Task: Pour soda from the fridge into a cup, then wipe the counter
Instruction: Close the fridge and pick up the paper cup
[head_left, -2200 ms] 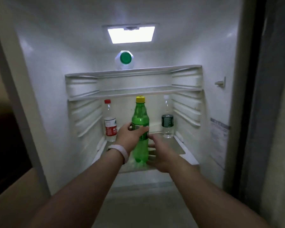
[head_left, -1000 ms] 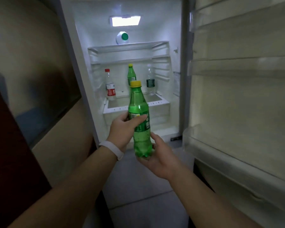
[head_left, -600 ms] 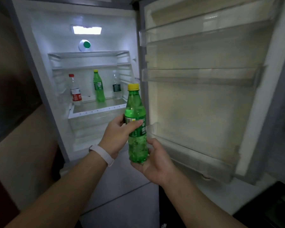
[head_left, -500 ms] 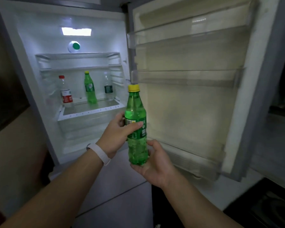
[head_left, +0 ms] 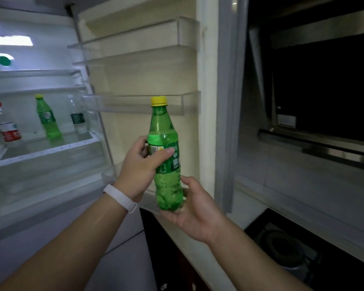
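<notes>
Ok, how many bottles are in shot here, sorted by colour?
Green soda bottles: 2, the held bottle and the shelf bottle
Clear bottle with red cap: 1
Clear bottle with dark label: 1
Total: 4

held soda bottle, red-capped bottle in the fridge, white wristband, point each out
held soda bottle (head_left: 167,186), head view, lower green body
red-capped bottle (head_left: 8,132), head view, label
white wristband (head_left: 120,198), head view, middle of the band
</notes>
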A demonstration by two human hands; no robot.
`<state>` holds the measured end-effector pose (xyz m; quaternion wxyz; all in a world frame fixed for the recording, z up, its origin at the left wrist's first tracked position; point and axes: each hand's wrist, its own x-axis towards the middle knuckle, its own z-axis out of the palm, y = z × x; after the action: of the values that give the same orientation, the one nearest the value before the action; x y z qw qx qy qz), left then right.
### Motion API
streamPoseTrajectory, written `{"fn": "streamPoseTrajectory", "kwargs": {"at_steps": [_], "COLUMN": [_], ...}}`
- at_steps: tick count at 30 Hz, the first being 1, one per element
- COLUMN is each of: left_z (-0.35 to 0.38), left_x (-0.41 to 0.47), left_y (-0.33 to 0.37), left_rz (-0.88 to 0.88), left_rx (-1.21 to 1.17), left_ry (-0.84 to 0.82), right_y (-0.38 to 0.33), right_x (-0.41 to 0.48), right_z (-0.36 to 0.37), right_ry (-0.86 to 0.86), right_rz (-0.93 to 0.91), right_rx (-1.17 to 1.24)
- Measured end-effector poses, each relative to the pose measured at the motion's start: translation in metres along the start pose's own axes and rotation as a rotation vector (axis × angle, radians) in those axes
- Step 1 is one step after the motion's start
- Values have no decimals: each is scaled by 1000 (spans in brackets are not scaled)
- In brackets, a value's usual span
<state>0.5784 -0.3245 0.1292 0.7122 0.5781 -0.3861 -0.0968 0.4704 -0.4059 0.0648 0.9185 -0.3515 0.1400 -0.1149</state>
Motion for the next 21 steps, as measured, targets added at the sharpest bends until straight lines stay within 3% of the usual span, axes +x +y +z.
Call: {"fn": "streamPoseTrajectory", "kwargs": {"at_steps": [10,17,19,21], "left_z": [118,159,161,160], "left_x": [-13,-12,-8,-6], "left_y": [-22,-31,-29,-28], "left_rz": [-39,-18,-20,-28], "left_rx": [-9,25,37,44], "left_ry": [13,22,28,39], "right_y": [-58,-90,-100,-112], "right_x": [-40,-37,-29,-20], "right_z": [-105,-154,-164,-171], "right_ry": [63,96,187,310], "right_rz": [12,4,-67,-178], "right_rx": [-59,-129,-227,-485]}}
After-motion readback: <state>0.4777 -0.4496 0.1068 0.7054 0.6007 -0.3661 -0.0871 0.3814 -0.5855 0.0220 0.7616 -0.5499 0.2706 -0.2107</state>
